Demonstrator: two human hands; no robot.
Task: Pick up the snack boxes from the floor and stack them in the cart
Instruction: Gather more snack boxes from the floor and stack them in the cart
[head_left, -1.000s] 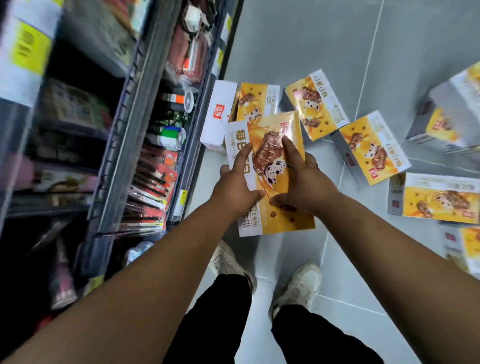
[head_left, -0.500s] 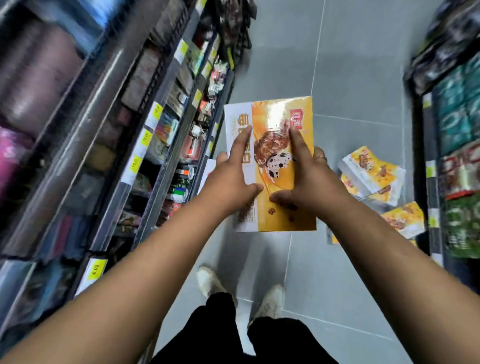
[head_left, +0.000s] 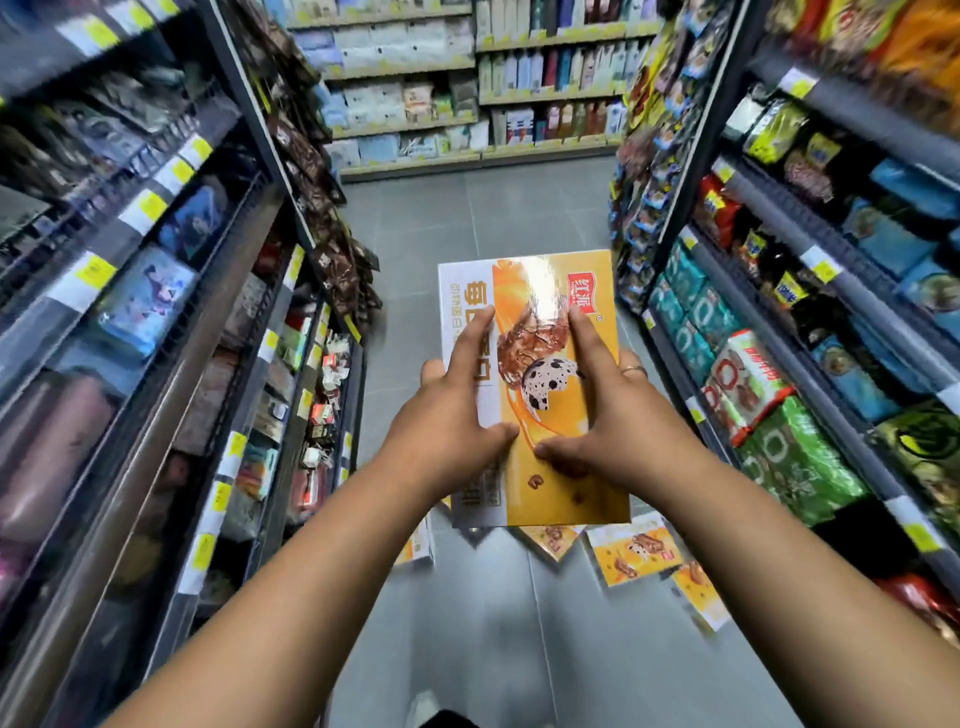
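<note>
The left hand and the right hand gripped one snack box between them. They held it flat above the floor, with its yellow and white printed face turned up. On each hand the forefinger lay stretched along that face. Each thumb pressed the same face closer to the wrist, and the two thumb tips sat near each other. The remaining fingers went round the box's side edges and were mostly hidden. A ring showed on the right hand.

Below the grip lay loose boxes of the same kind on the grey tiles. One peeked out under the near edge of the held box, two lay out past the right wrist, and one showed partly beneath the left wrist. Outside the left hand ran the left shelves, blurred, with yellow price tags. Outside the right hand stood the right shelves, full of packets. Beyond the fingertips, the far shelves closed off the aisle.
</note>
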